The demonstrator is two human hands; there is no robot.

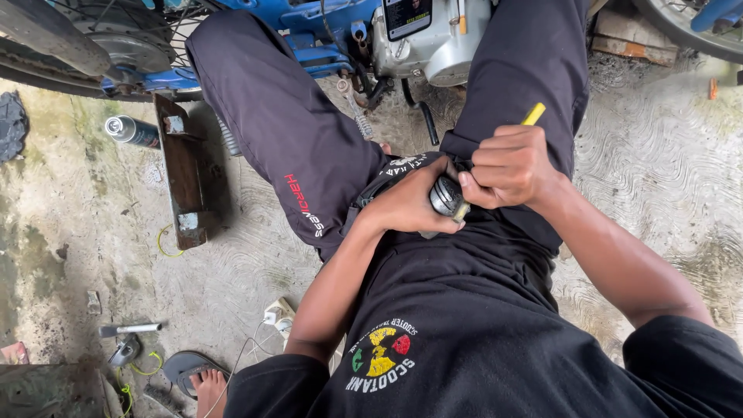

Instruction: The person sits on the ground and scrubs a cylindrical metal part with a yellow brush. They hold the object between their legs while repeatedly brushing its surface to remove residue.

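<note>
Two hands busy: left hand (410, 203) grips ribbed metal cylinder (446, 195); right hand (507, 166) clamps yellow-handled tool (532, 114).

Left hand (406, 203) and right hand (507, 166) meet w/ small round grey metal part (446, 195) between them, over lap. Blue-framed motorcycle w/ silver engine (429, 39) ahead. Black cylindrical spray can (131, 131) lies far left, beside rusty brown metal bracket (184, 174).

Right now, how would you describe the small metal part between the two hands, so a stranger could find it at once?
Start at the blue motorbike at the top, then follow the person's dark trousers down to the lap. There the left hand cups a small round metal part, while the right hand presses a yellow-handled tool against it. It is the only shiny grey thing between the hands.
</note>
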